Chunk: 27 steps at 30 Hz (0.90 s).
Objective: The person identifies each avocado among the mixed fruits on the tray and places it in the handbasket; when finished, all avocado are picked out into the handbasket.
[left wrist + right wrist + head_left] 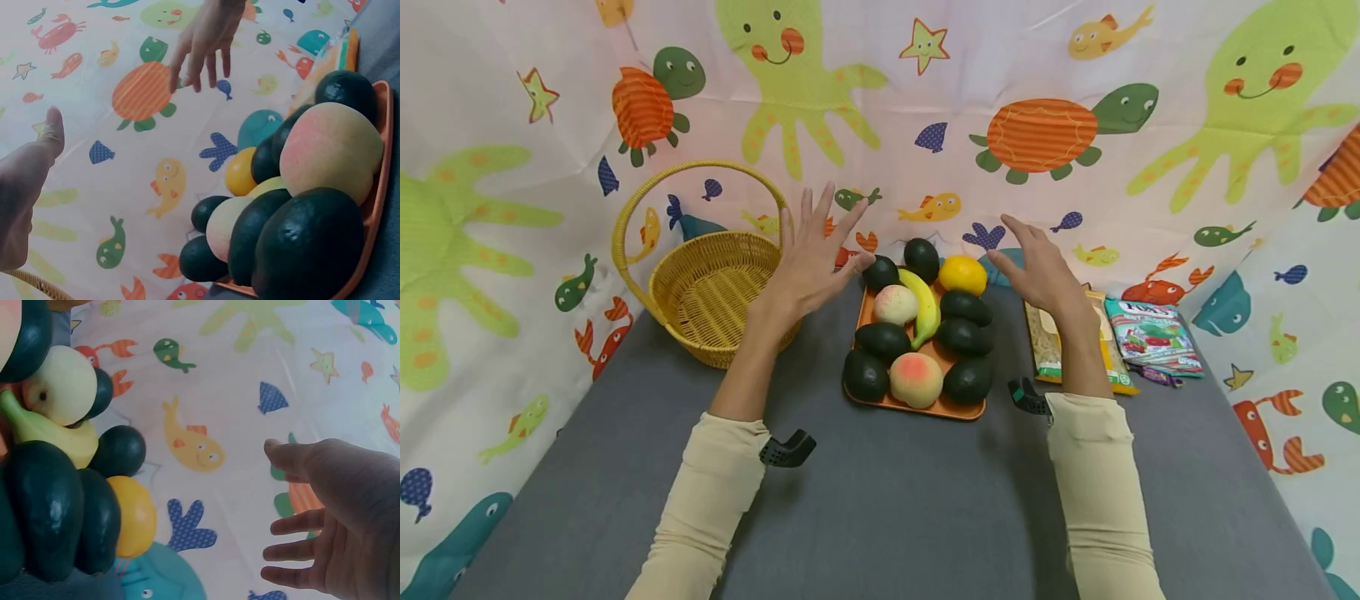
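**Hands poised over a crowded fruit tray: spill risks**

Hands first. Left hand [811,258] is raised above the table with fingers spread and straight, holding nothing; its fingertips hang just beside the far-left corner of the tray. Right hand [1043,271] is likewise flat and relaxed, empty, palm down, hovering off the tray's far-right corner. Neither hand touches any fruit.

Between the hands: orange tray [968,409], packed tight. On the side nearest the wrists lie a peach [915,379] flanked by two avocados [865,375]. Further in, more avocados, a banana [926,307] lying lengthwise, and a pale peach [895,304]. Beyond the fingertips, a lemon [962,274] and two more dark avocados sit at the tray's far edge.

Judged risks:
- Fruit is packed touching, partly leaning on its neighbours. Lifting one piece from the middle could free the others to roll over the low rim onto the grey table [880,500].
- Round avocados look smooth; a loose grasp may slip.
- Left hand sweeping sideways could knock the basket [715,292], which stands just outside that hand with its tall handle upright.
- Right forearm passes over the snack packets [1152,336] lying outside that hand; a dropped wrist could drag them.
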Each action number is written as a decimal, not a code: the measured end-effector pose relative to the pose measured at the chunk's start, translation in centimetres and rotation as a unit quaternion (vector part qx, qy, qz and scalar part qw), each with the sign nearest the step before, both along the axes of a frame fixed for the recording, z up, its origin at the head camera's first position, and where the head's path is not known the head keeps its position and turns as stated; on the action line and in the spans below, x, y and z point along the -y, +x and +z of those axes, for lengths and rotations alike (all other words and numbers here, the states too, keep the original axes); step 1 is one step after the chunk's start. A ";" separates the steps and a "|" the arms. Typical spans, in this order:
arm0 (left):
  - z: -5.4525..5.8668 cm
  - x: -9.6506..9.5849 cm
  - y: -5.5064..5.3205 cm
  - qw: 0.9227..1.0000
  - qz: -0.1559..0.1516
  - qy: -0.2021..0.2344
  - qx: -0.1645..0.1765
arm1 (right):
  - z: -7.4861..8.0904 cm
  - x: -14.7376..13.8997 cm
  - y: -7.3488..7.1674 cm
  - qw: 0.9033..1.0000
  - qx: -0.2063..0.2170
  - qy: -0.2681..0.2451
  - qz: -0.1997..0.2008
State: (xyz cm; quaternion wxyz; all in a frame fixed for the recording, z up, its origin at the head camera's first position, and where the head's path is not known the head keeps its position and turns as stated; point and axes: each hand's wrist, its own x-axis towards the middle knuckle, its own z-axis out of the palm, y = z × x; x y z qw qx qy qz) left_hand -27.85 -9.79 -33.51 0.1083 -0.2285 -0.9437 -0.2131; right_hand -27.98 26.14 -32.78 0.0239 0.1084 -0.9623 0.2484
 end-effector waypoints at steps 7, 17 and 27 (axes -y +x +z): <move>-1.1 -0.5 1.0 0.996 -0.064 0.002 0.066 | -1.8 -1.1 -0.2 0.999 0.047 0.011 0.007; -3.1 -0.1 3.5 0.970 -0.134 -0.050 0.196 | -6.8 -2.0 -0.8 0.978 0.206 0.018 0.009; -2.8 0.0 4.5 0.951 -0.191 -0.072 0.233 | -10.0 -2.8 -2.9 0.955 0.290 -0.062 -0.007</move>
